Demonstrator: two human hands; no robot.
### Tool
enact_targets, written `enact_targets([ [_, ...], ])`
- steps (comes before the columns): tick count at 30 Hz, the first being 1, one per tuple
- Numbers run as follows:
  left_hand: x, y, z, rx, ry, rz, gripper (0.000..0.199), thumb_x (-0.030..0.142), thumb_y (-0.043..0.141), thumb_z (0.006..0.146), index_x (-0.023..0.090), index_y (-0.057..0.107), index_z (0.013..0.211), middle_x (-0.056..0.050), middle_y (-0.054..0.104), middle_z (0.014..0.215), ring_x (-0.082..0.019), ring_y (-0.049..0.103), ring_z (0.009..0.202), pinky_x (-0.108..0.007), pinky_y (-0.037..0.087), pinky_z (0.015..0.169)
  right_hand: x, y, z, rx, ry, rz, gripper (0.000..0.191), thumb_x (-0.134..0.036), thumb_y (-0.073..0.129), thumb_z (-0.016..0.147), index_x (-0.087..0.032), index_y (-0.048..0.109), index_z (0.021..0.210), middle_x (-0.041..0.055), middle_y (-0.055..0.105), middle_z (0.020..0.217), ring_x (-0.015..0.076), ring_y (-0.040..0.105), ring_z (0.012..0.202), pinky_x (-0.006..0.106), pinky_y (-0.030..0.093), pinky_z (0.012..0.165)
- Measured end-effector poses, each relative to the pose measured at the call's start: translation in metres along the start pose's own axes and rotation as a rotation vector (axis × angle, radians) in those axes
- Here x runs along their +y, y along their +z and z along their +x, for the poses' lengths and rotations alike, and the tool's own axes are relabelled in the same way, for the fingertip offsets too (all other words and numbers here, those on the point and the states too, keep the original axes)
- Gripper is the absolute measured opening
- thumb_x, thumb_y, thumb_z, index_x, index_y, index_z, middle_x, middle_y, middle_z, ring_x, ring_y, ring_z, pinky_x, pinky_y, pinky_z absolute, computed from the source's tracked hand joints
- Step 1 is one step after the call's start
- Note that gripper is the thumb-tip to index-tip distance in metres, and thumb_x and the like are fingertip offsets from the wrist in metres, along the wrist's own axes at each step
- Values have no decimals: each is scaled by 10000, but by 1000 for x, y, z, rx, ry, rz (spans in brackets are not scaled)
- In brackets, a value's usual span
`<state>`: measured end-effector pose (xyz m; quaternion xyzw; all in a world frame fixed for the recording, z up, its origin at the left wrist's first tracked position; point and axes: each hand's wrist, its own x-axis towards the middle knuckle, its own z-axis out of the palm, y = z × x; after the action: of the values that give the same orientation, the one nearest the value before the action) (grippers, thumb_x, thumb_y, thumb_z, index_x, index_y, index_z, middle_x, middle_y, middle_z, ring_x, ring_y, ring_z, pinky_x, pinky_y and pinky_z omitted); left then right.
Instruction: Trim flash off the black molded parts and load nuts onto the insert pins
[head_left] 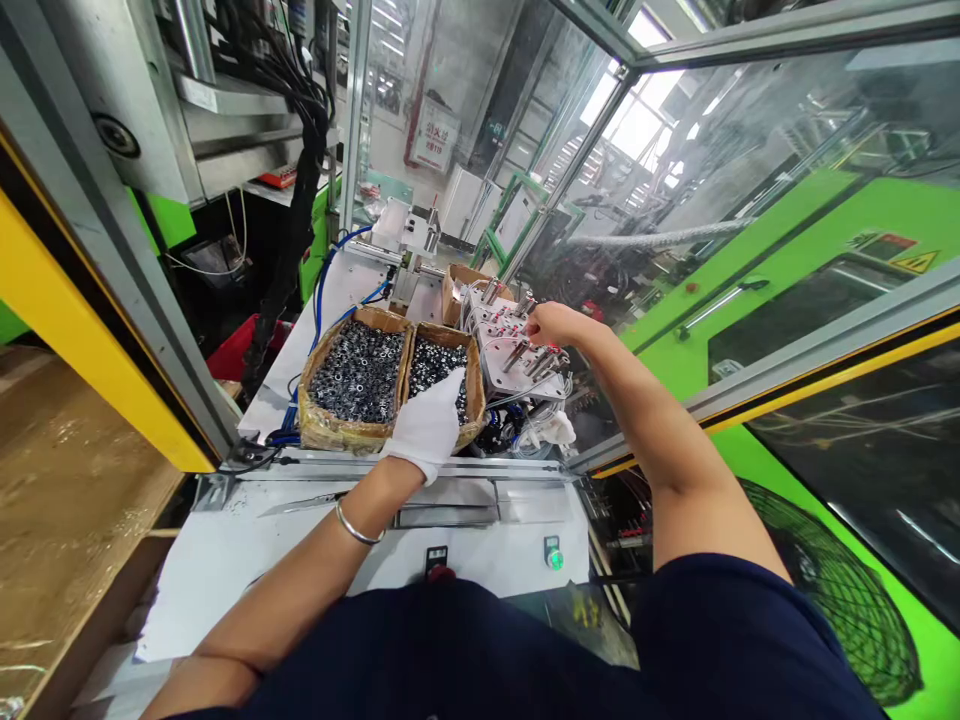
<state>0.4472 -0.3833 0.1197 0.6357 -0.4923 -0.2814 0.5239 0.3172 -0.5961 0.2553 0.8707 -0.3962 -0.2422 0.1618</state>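
My left hand, in a white glove, is over the near side of the smaller box of small dark and shiny metal parts. Its fingers look drawn together, and what they may hold is hidden. To the left stands a larger box full of small ring-like metal parts. My bare right hand reaches to the metal fixture plate, fingers curled down among its upright pins and red-lit spots. Whatever sits between those fingers is too small to make out.
Behind the boxes is another cardboard box. Clear panels in metal frames enclose the bench. A metal rail crosses its front, with a green-lit button nearer me. Black cables hang at left; a fan stands right.
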Motion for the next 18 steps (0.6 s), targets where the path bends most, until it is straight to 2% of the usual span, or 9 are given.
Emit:
enact_targets([
  [3,-1,-1,-1,46,225,284,499,61,460,878,146,573,1356,-124,626,1348,-240,645,1178,-369,458,1082,0,0,1,-7,-4,26,283,-161,616,765,-121,784,989,102,773,940,190,685,864,227,456,727],
  [5,-4,0,-2,119,345,308,464,81,448,886,118,586,1328,-120,640,1330,-210,638,1188,-315,474,1071,3,-1,0,-17,-12,47,270,-168,611,782,-125,785,984,84,774,915,174,682,836,216,459,721],
  [8,-10,0,-4,249,483,269,433,100,428,894,95,599,1293,-122,667,1290,-191,639,1186,-293,482,1070,12,-5,-3,-11,1,132,283,-207,588,826,-125,769,1028,60,767,892,138,667,750,201,459,690],
  [10,-11,-1,-7,331,530,234,423,109,426,901,93,598,1287,-123,674,1278,-186,644,1178,-291,490,1066,18,-7,-4,-8,0,235,296,-247,588,835,-113,759,1035,53,757,856,124,643,689,202,452,655],
  [13,-7,-6,-11,411,569,199,409,114,444,905,106,596,1284,-118,679,1272,-177,649,1168,-294,494,1066,21,-6,-4,-73,-68,310,265,-273,634,782,-110,773,938,30,742,786,122,615,680,203,433,639],
  [18,-1,-14,-18,417,582,161,409,132,467,906,142,586,1298,-99,678,1278,-173,651,1163,-311,494,1074,15,2,-2,-194,-155,338,199,-220,635,725,-70,757,770,3,703,658,88,544,622,183,385,605],
])
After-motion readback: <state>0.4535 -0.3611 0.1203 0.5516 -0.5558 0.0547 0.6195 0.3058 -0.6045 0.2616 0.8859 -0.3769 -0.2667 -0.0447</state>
